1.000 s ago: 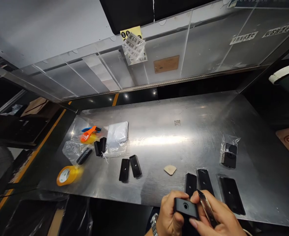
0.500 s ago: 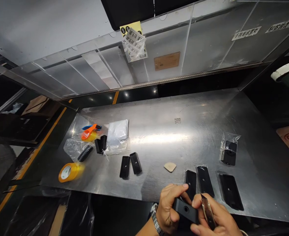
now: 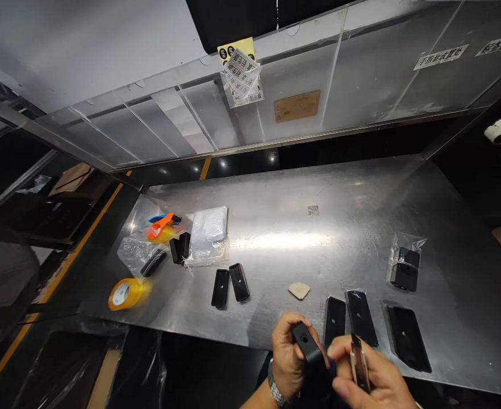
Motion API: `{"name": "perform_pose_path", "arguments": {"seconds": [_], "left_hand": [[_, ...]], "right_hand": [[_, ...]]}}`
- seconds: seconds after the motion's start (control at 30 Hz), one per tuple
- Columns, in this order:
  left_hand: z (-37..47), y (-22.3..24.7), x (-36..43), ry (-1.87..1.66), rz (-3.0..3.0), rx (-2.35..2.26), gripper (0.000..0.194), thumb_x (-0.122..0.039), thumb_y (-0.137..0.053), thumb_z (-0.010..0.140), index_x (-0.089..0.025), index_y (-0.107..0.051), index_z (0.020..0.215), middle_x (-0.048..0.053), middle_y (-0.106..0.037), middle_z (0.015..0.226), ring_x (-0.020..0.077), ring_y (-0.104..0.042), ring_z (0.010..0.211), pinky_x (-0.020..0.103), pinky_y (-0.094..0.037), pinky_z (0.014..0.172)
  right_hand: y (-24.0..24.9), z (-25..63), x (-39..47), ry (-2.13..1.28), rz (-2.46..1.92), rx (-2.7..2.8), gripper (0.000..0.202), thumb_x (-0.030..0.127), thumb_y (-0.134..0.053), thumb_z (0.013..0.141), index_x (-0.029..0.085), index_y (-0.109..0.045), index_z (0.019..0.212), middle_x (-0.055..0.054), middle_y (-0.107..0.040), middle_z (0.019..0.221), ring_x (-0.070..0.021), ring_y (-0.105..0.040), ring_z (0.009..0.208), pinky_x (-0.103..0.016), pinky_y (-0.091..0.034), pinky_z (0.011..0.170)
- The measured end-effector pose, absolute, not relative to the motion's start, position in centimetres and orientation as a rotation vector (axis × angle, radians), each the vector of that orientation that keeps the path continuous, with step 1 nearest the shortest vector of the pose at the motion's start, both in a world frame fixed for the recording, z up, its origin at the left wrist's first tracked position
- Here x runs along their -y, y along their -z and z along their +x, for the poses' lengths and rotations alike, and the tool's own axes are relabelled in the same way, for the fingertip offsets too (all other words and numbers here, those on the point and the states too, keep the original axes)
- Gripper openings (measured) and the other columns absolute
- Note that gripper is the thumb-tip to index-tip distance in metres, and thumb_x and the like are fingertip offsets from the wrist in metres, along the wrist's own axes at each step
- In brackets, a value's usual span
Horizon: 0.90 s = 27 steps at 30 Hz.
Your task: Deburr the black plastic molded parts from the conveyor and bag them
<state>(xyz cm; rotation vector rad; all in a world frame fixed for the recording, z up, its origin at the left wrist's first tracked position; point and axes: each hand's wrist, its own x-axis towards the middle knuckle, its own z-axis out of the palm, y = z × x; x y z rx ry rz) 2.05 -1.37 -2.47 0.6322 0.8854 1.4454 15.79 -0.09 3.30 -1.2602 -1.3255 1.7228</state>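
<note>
My left hand [image 3: 285, 358], with a metal watch at the wrist, is closed round a black rectangular housing [image 3: 307, 343]. The housing is tilted, and a round hole shows in its upper face. Close by on the right, my right hand [image 3: 367, 375] grips a slim tool [image 3: 360, 363] with brown and shiny metal sides and a dark top; its exact kind is unclear. The right fingertips are near the housing's lower right side; whether they touch it I cannot tell. Just beyond the hands lie a black tray-like part [image 3: 334, 319] and a second black part [image 3: 362, 318].
On the metal table [image 3: 271, 307] lie a bagged black part [image 3: 406, 270], a black shell [image 3: 409, 338], a tan wedge [image 3: 299, 291], two small black shells [image 3: 239, 282], clear bags [image 3: 208, 230], yellow tape [image 3: 125, 294] and an orange tape dispenser [image 3: 161, 228]. A clear-fronted rack [image 3: 370, 74] stands behind.
My left hand has turned the housing more upright and moved it slightly left, away from my right hand. The tool stays in my right hand. The whole view has shifted a little.
</note>
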Motion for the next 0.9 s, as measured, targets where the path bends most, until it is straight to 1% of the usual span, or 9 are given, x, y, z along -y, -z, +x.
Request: {"name": "perform_pose_path", "arguments": {"seconds": [0.17, 0.27, 0.33, 0.4, 0.47, 0.57, 0.63, 0.73, 0.9], "left_hand": [[2.2, 1.7, 0.3, -1.272, 0.273, -0.883, 0.043, -0.055, -0.063, 0.074, -0.019, -0.059, 0.098, -0.003, -0.061, 0.053, 0.008, -0.05, 0.034, 0.016, -0.04, 0.035], [2.3, 2.2, 0.2, -1.158, 0.064, -0.8, 0.061, -0.067, -0.041, 0.08, -0.013, -0.059, 0.103, -0.002, -0.056, 0.048, 0.0078, -0.046, 0.03, 0.016, -0.036, 0.03], [2.4, 2.7, 0.2, -1.137, -0.022, -0.63, 0.076, -0.077, -0.033, 0.075, -0.012, -0.059, 0.102, -0.001, -0.055, 0.052, 0.0071, -0.044, 0.03, 0.016, -0.031, 0.027], [2.4, 3.1, 0.3, -1.131, -0.01, -0.49, 0.075, -0.079, -0.04, 0.069, -0.013, -0.059, 0.1, -0.001, -0.056, 0.062, 0.0051, -0.042, 0.032, 0.016, -0.027, 0.027], [2.2, 3.0, 0.4, -1.151, 0.084, -0.448, 0.061, -0.07, -0.054, 0.07, -0.015, -0.057, 0.098, -0.001, -0.055, 0.068, 0.0039, -0.041, 0.036, 0.015, -0.027, 0.029], [1.7, 2.1, 0.5, -1.254, 0.32, -0.613, 0.048, -0.051, -0.069, 0.069, -0.019, -0.052, 0.101, -0.002, -0.054, 0.073, 0.0054, -0.046, 0.047, 0.017, -0.037, 0.041], [1.2, 1.2, 0.7, -1.299, 0.498, -0.843, 0.058, -0.041, -0.078, 0.063, -0.021, -0.049, 0.109, 0.0, -0.058, 0.083, 0.0112, -0.055, 0.065, 0.023, -0.046, 0.06], [0.5, 0.7, 1.3, -1.301, 0.705, -1.175, 0.075, -0.028, -0.084, 0.055, -0.019, -0.046, 0.12, 0.007, -0.061, 0.097, 0.0255, -0.057, 0.092, 0.038, -0.045, 0.085], [0.4, 1.4, 2.1, -1.36, 0.787, -1.392, 0.07, -0.028, -0.083, 0.054, -0.019, -0.055, 0.116, 0.014, -0.062, 0.108, 0.0381, -0.052, 0.109, 0.049, -0.041, 0.094]], "right_hand": [[-2.8, 14.6, -0.6, -1.66, -1.415, 1.216, 0.032, 0.045, -0.062, 0.077, 0.022, -0.06, 0.099, 0.005, -0.05, 0.055, -0.0151, -0.055, 0.054, -0.028, -0.049, 0.059], [-3.0, 13.9, -0.9, -1.673, -1.437, 1.191, 0.034, 0.045, -0.062, 0.077, 0.021, -0.059, 0.102, 0.004, -0.057, 0.055, -0.0172, -0.06, 0.057, -0.03, -0.052, 0.063], [-3.3, 13.5, -1.0, -1.732, -1.426, 1.109, 0.035, 0.046, -0.061, 0.078, 0.021, -0.057, 0.103, 0.004, -0.059, 0.055, -0.0176, -0.062, 0.054, -0.032, -0.054, 0.06], [-3.6, 13.3, -1.1, -1.793, -1.406, 0.993, 0.038, 0.047, -0.062, 0.078, 0.02, -0.055, 0.104, 0.005, -0.059, 0.055, -0.0174, -0.063, 0.051, -0.032, -0.055, 0.056], [-3.8, 13.2, -1.2, -1.798, -1.399, 0.932, 0.04, 0.048, -0.063, 0.076, 0.02, -0.055, 0.103, 0.006, -0.057, 0.056, -0.0164, -0.062, 0.049, -0.032, -0.055, 0.054], [-3.7, 13.5, -1.4, -1.7, -1.448, 0.972, 0.038, 0.049, -0.066, 0.074, 0.021, -0.058, 0.099, 0.006, -0.054, 0.056, -0.014, -0.058, 0.051, -0.029, -0.053, 0.058], [-3.5, 13.8, -1.5, -1.613, -1.51, 1.036, 0.037, 0.049, -0.066, 0.072, 0.021, -0.061, 0.096, 0.007, -0.049, 0.055, -0.0126, -0.054, 0.051, -0.027, -0.05, 0.057], [-2.9, 14.3, -1.6, -1.569, -1.541, 1.097, 0.04, 0.053, -0.066, 0.07, 0.021, -0.064, 0.095, 0.007, -0.045, 0.055, -0.0112, -0.047, 0.047, -0.024, -0.044, 0.049], [-2.0, 15.0, -2.0, -1.601, -1.46, 1.29, 0.041, 0.051, -0.067, 0.068, 0.02, -0.066, 0.095, 0.005, -0.051, 0.055, -0.014, -0.051, 0.051, -0.025, -0.046, 0.052]]}}
